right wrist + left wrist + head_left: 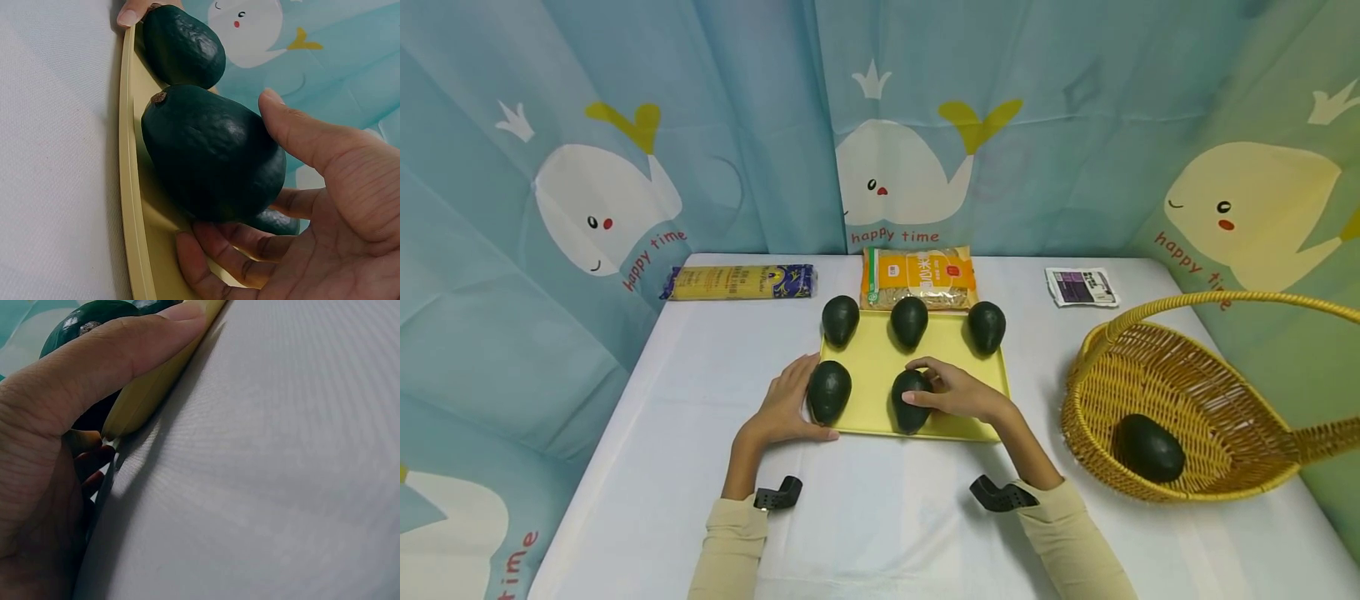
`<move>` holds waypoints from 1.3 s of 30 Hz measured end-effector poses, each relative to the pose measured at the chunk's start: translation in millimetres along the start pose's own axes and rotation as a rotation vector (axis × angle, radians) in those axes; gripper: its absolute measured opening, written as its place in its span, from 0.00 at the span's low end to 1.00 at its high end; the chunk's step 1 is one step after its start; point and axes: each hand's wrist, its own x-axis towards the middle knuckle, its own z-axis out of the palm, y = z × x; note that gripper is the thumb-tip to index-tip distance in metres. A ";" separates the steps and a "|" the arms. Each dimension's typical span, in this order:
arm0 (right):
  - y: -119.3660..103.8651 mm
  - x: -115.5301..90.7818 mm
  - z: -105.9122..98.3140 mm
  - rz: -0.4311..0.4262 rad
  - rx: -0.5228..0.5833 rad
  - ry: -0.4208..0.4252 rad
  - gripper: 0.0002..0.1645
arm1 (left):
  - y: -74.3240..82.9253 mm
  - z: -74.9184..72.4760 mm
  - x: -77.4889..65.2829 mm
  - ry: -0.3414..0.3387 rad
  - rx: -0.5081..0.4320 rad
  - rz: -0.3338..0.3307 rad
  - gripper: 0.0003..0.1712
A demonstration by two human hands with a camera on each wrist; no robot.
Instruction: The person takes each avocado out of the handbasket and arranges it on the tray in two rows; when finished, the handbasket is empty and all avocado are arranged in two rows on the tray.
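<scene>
Several dark green avocados lie in two rows on a shallow yellow tray [871,392]. My right hand [958,392] holds the front middle avocado [910,421], thumb on one side and fingers curled round the other. In the right wrist view that avocado [209,150] is still over the tray, its brown stem end towards the front rim. My left hand [786,404] grips the tray's front left corner, the thumb [125,353] along the front rim and the fingers at the left side. Beside it sits the front left avocado [830,392].
On the right stands a woven basket [1086,433] with a tall handle and one avocado [1150,448] inside. Behind the tray lies an orange grain bag [921,279]. A noodle pack [737,282] is at the back left, a small white-and-purple packet [1082,287] at the back right.
</scene>
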 end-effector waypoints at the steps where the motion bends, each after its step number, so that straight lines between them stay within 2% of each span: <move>1: -0.6 -0.3 0.0 -0.001 -0.001 0.000 0.39 | -0.2 0.2 0.3 0.000 0.000 0.001 0.76; 11: -1.7 -0.9 -0.9 0.003 0.000 0.005 0.40 | -4.4 2.5 2.1 -0.007 0.016 -0.008 0.77; 18: -1.0 -1.8 -2.1 -0.007 0.005 0.004 0.40 | -0.6 -0.2 1.6 -0.005 0.013 0.000 0.77; 26: 1.3 -2.1 -2.7 -0.013 0.044 -0.005 0.39 | 2.0 -0.9 -0.8 -0.012 0.004 -0.021 0.77; 39: 3.1 -3.7 -4.7 -0.024 0.093 0.005 0.38 | 2.1 -0.9 -1.4 -0.015 0.006 -0.017 0.76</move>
